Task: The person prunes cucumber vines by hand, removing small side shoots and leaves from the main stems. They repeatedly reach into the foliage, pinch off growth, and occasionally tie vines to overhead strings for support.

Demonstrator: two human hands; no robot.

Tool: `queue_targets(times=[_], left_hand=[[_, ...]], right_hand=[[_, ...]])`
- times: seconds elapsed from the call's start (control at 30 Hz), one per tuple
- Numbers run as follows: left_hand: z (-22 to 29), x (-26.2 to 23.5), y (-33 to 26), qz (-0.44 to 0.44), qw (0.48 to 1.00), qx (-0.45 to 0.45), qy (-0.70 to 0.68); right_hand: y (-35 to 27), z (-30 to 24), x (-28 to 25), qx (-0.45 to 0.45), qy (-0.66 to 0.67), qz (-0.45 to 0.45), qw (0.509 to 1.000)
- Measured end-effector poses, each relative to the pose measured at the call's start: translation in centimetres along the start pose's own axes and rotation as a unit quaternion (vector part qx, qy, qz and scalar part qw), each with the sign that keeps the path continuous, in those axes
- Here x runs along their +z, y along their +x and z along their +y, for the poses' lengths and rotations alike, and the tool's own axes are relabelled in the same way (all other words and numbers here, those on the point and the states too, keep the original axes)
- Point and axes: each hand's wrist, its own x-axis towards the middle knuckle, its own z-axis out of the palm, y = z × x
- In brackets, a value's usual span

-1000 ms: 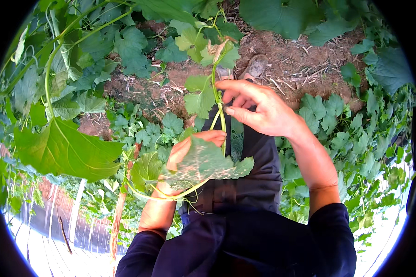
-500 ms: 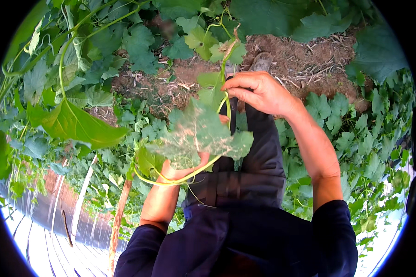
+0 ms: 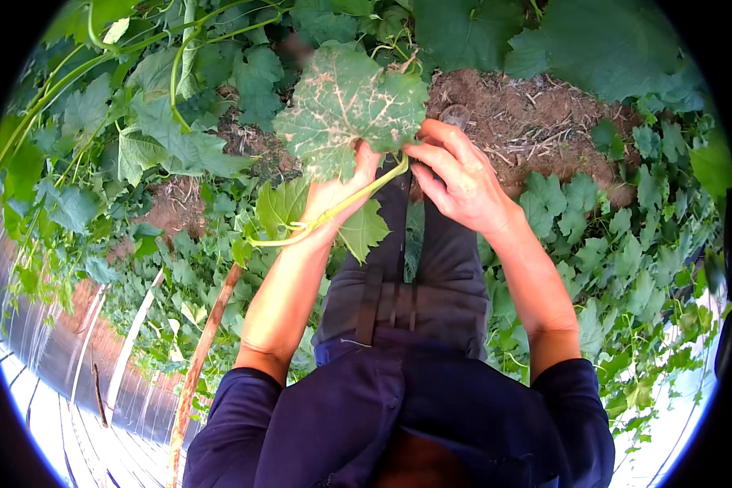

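Note:
A green vine (image 3: 333, 213) slants across my left forearm and rises to a bend between my hands. Its large leaf (image 3: 342, 102), mottled with pale tan patches along the veins, covers most of the fingers of my left hand (image 3: 356, 180). That hand looks closed on the vine under the leaf, though its fingertips are hidden. My right hand (image 3: 457, 177) has curled fingers, with the thumb and index fingertips at the vine's upper bend. Smaller green leaves (image 3: 364, 232) hang from the vine by my left wrist.
Dense broad-leaved plants (image 3: 602, 244) grow on both sides. Brown soil (image 3: 512, 114) strewn with dry straw lies ahead. Long stems (image 3: 89, 65) arch at the upper left. A wooden post (image 3: 199, 358) and pale stakes (image 3: 134, 337) lean at the lower left.
My left hand has moved up and slightly right, carrying the mottled leaf and vine. Both hands are now close together, and the vine's upper part no longer stands upright above my right hand.

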Motion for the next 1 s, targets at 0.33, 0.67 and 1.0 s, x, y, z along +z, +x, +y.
queue_targets(times=[0.33, 0.67, 1.0], left_hand=[[1.7, -1.8, 0.1, -0.072, 0.989, -0.053, 0.120], [-0.6, 1.4, -1.6, 0.005, 0.999, 0.032, -0.009], [-0.8, 1.8, -2.2, 0.109, 0.917, 0.264, 0.279]], right_hand=[[2.2, 1.6, -1.3, -0.069, -0.047, 0.005, 0.996], [0.8, 1.4, 0.4, -0.016, -0.062, 0.035, 0.997], [0.9, 0.7, 0.9, 0.012, -0.072, 0.024, 0.997]])
